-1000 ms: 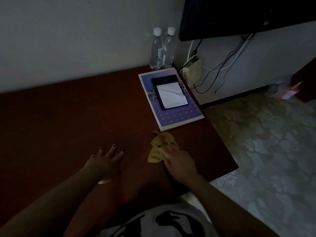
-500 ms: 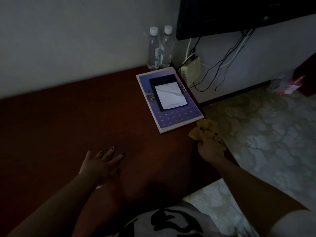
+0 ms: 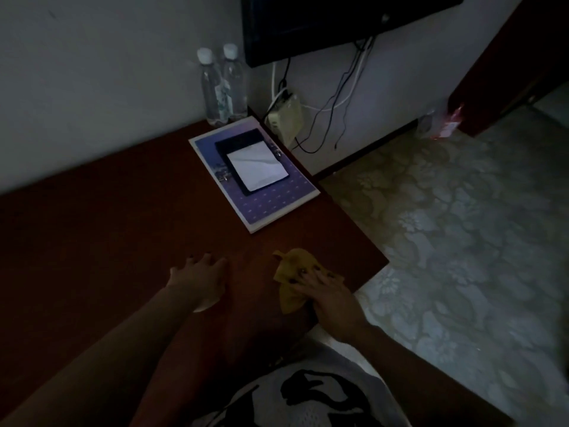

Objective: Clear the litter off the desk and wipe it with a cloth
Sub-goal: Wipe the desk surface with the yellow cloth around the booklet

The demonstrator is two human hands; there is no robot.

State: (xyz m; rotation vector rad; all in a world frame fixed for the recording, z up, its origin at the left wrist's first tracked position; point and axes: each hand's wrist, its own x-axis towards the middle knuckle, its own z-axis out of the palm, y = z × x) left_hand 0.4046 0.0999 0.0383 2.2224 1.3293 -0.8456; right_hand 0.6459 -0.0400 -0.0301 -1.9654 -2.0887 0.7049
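Observation:
The dark red-brown desk (image 3: 123, 229) fills the left half of the dim head view. A crumpled yellow cloth (image 3: 291, 269) lies on it near the front right corner. My right hand (image 3: 331, 295) presses flat on the cloth with fingers spread, covering its near right part. My left hand (image 3: 201, 277) rests palm down on the bare desk, fingers straight, a little to the left of the cloth and apart from it.
A purple-covered pad (image 3: 271, 198) with a dark folder and white sheet (image 3: 257, 167) on top lies at the desk's right side. Two water bottles (image 3: 221, 87) stand at the wall. Cables and a socket box (image 3: 286, 118) hang below a dark screen. Patterned floor (image 3: 446, 241) lies right.
My right hand slid the cloth out to the desk's right edge, then back left toward the front middle. My left hand stayed in place on the desk.

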